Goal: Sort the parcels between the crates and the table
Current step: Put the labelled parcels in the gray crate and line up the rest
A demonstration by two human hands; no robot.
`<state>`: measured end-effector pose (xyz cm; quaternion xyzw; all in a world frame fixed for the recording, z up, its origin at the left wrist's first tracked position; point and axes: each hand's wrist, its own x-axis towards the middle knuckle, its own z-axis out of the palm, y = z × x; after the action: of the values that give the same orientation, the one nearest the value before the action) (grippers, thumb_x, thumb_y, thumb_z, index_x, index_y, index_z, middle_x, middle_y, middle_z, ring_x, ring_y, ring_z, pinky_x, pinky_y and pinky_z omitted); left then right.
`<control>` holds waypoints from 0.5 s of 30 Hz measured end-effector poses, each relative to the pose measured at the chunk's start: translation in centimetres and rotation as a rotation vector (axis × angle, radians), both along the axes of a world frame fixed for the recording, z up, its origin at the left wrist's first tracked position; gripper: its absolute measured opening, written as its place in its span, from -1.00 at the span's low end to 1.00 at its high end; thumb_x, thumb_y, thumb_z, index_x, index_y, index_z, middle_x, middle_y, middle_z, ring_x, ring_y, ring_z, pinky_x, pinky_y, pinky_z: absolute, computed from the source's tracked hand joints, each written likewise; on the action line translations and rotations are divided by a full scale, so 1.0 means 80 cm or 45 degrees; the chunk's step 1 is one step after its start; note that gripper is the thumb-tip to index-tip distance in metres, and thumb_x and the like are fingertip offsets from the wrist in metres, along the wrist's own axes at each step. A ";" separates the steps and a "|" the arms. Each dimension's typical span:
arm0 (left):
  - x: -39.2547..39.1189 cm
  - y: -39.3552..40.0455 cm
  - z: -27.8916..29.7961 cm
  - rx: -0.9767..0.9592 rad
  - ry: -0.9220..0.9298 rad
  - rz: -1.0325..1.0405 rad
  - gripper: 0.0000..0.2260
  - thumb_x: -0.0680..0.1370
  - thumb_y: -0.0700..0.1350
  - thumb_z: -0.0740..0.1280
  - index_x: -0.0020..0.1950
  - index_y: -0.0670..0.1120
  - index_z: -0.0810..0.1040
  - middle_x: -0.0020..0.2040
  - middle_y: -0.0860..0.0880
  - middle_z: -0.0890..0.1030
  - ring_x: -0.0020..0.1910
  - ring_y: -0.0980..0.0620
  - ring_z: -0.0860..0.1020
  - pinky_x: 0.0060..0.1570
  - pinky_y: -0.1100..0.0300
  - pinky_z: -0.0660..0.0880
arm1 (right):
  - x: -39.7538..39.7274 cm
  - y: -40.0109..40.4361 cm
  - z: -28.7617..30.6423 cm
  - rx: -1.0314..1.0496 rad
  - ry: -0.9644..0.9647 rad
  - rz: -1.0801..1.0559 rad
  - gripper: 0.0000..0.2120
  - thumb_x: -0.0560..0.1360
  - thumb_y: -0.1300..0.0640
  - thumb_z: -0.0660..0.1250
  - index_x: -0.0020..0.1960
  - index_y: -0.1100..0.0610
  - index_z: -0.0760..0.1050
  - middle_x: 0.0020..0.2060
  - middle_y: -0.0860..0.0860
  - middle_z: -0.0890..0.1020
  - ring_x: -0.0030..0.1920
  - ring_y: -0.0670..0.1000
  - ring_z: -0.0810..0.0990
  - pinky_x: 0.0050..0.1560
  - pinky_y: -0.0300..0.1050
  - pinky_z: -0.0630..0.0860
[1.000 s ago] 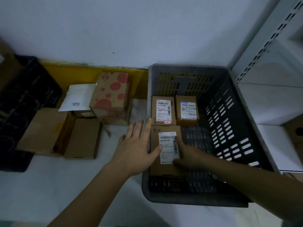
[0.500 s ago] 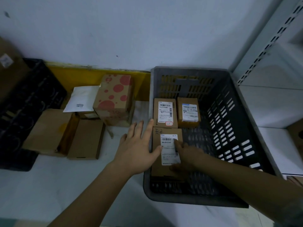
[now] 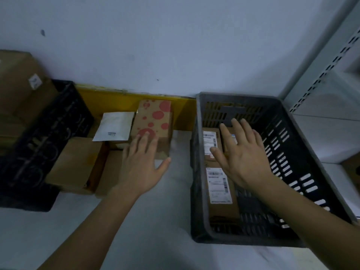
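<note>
Mid-sort, both hands empty, fingers spread.

Left hand flat over the table, fingertips at the red-dotted carton, gripping nothing. Right hand splayed open inside the grey crate, hovering above two small labelled boxes at the far end; contact impossible to tell. Longer labelled parcel flat on the crate floor nearer the front. Probably light, stiff cardboard, with slick labels: best pinched across opposite long edges, thumb one side, fingers the other.
</note>
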<state>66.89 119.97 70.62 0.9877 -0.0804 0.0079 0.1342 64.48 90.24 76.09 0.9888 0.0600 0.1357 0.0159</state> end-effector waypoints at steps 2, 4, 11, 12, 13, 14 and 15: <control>0.005 0.043 -0.012 -0.016 0.043 0.022 -0.21 0.62 0.48 -0.03 0.75 0.09 0.07 0.76 -0.06 0.10 0.72 -0.16 0.05 0.65 -0.26 0.09 | -0.001 0.043 0.012 0.031 -0.007 0.045 -0.25 0.72 -0.36 -0.05 0.71 0.11 0.26 0.68 0.25 0.27 0.71 0.31 0.14 0.63 0.38 0.21; 0.005 0.091 -0.024 -0.002 0.065 0.051 -0.24 0.64 0.44 0.04 0.75 0.08 0.10 0.76 -0.06 0.11 0.72 -0.18 0.08 0.63 -0.28 0.14 | 0.001 0.098 0.011 0.058 0.003 0.097 -0.23 0.70 -0.37 -0.01 0.72 0.10 0.26 0.69 0.24 0.26 0.71 0.30 0.14 0.64 0.36 0.20; 0.004 0.248 -0.073 0.056 0.274 0.121 -0.24 0.66 0.41 0.09 0.77 0.08 0.00 0.77 -0.10 0.02 0.72 -0.22 0.04 0.63 -0.28 0.08 | 0.010 0.296 -0.087 0.158 0.250 0.157 -0.29 0.72 -0.31 0.10 0.73 0.08 0.21 0.70 0.20 0.25 0.71 0.26 0.15 0.65 0.29 0.21; 0.006 0.264 -0.080 0.055 0.321 0.113 -0.23 0.66 0.41 0.09 0.77 0.07 -0.01 0.77 -0.11 0.00 0.72 -0.22 0.01 0.64 -0.28 0.06 | 0.011 0.317 -0.109 0.171 0.314 0.128 -0.28 0.72 -0.31 0.10 0.74 0.06 0.15 0.71 0.18 0.22 0.71 0.25 0.14 0.66 0.26 0.18; 0.007 0.280 -0.089 0.058 0.376 0.103 -0.22 0.66 0.41 0.09 0.77 0.07 -0.02 0.77 -0.11 -0.04 0.73 -0.24 -0.03 0.65 -0.28 0.03 | 0.011 0.335 -0.132 0.175 0.390 0.086 -0.27 0.72 -0.32 0.07 0.76 0.04 0.08 0.72 0.16 0.19 0.71 0.24 0.12 0.67 0.24 0.15; 0.006 0.293 -0.098 0.061 0.436 0.092 -0.21 0.66 0.42 0.09 0.77 0.07 -0.04 0.77 -0.11 -0.08 0.73 -0.25 -0.07 0.66 -0.29 0.00 | 0.011 0.351 -0.154 0.172 0.482 0.036 -0.25 0.72 -0.32 0.04 0.77 0.04 0.00 0.72 0.16 0.17 0.71 0.23 0.11 0.68 0.21 0.13; 0.004 0.304 -0.108 0.061 0.494 0.080 -0.20 0.66 0.43 0.10 0.77 0.08 -0.08 0.77 -0.11 -0.12 0.73 -0.27 -0.12 0.66 -0.30 -0.03 | 0.009 0.364 -0.176 0.171 0.586 -0.011 -0.23 0.72 -0.32 0.03 0.77 0.05 -0.06 0.73 0.16 0.14 0.71 0.24 0.09 0.68 0.20 0.11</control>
<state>67.19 144.28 62.00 0.9756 -0.0223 -0.1802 0.1232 65.19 119.36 61.98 0.9928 0.0486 -0.0895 -0.0634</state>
